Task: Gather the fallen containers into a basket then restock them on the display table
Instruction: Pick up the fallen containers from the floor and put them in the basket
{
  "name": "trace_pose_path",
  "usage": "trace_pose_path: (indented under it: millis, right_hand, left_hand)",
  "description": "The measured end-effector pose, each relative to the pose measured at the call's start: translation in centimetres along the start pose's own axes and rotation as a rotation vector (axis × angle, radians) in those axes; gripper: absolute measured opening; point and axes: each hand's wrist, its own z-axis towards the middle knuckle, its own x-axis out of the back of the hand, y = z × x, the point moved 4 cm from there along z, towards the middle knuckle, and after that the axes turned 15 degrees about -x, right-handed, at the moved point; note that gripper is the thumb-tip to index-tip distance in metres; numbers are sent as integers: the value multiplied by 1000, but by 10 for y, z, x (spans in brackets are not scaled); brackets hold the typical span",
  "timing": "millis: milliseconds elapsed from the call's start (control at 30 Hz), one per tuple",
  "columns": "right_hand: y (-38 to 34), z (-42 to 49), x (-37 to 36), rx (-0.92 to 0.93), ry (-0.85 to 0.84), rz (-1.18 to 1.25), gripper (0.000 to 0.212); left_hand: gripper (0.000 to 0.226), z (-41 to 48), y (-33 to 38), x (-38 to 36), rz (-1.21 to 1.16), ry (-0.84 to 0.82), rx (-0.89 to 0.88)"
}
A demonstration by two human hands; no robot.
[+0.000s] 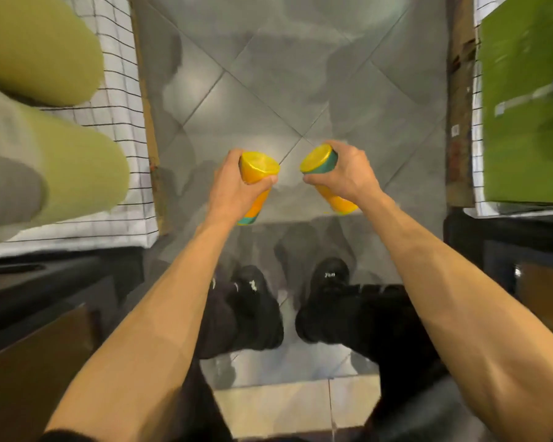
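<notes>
Over glossy grey tile floor [268, 90] we grip two smooth orange cylindrical containers w/ yellow lids: left hand [233, 183] wraps left container [254, 177], right hand [348, 173] wraps right container [321, 161].

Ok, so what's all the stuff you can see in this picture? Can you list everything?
containers: two, orange-yellow with a teal band, one in each hand, held above the floor
green rounded things: two, yellow-green, left side on the checked cloth, too blurred to name
checked cloth: white with black lines, on the left, more on the right edge
green box: one, right side
floor: grey tiles, middle
dark cabinets: two, black, lower left and lower right
shoes: two, black, on the floor below the hands
hands: two, bare; left hand and right hand each grip a container
</notes>
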Motion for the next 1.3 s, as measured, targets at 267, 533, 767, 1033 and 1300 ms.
trace_pose_path:
  millis: [267, 533, 767, 1033, 1300]
  right_hand:
    - [-70, -205, 171, 52, -47, 179, 60]
    - [-128, -350, 297, 377, -170, 208, 73]
    - [-165, -447, 332, 681, -443, 155, 58]
    - [-192, -554, 287, 913, -655, -27, 64]
    - [-143, -696, 195, 1073, -903, -182, 70]
  left_hand:
    - [74, -139, 197, 154, -133, 177, 46]
    - [72, -281, 359, 242, -275, 422, -28]
    - [71, -400, 418, 261, -370, 805, -14]
    - [70, -540, 422, 253, -350, 1262, 106]
    - [70, -740, 429, 185, -361, 1725, 296]
